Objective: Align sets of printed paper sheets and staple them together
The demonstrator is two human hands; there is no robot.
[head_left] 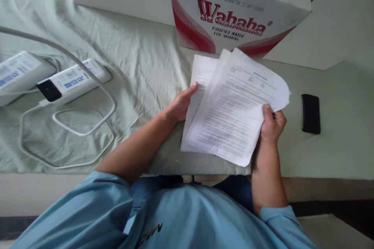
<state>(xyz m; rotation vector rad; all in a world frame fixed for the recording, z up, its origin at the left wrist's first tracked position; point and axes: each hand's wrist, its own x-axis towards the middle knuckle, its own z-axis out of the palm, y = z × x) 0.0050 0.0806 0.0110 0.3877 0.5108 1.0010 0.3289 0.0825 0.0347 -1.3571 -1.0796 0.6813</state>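
Note:
I hold a loose stack of printed white paper sheets (230, 113) above a pale green sheet-covered surface (140, 74). My left hand (181, 103) grips the stack's left edge, thumb on top of the lower sheet. My right hand (271, 122) pinches the right edge of the upper sheets, which are fanned and tilted away from the one below. The text on the pages is too small to read.
A white and red cardboard water box (233, 7) stands just behind the papers. A black phone (310, 113) lies to the right. At the left lie two white power banks (70, 81) with a looping white cable (84, 124).

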